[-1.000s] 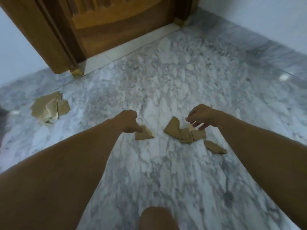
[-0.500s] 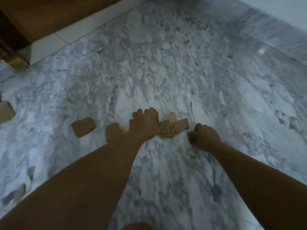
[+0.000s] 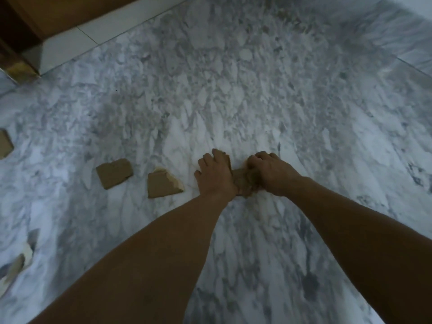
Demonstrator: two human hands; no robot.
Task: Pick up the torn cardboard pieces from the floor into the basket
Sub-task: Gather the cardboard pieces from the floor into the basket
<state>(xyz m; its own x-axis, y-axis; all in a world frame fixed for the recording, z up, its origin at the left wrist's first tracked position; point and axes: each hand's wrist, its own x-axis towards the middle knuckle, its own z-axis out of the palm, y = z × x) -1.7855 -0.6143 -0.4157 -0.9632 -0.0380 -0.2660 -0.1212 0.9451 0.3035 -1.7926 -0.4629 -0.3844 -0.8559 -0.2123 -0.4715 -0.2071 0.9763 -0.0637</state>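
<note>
A small heap of torn brown cardboard pieces [image 3: 242, 184] lies on the marble floor between my two hands. My left hand [image 3: 215, 175] lies flat on the heap's left side, fingers spread and pressing down. My right hand [image 3: 272, 175] sits against the heap's right side with its fingers curled over the pieces. Most of the heap is hidden under both hands. Two loose pieces lie to the left: one torn piece [image 3: 163, 184] close to my left hand and another piece [image 3: 114, 173] further out. No basket is in view.
Another cardboard piece [image 3: 4, 143] shows at the left edge, and pale scraps [image 3: 16, 265] lie at the lower left. A wooden door and frame [image 3: 28, 24] with a white threshold [image 3: 98, 36] stand at the top left. Grey-white marble floor [image 3: 257, 90] stretches ahead.
The view has tilted down and closer to the floor. My right hand has slid left onto the heap, and both hands have closed in on the pieces, pushing them together.
</note>
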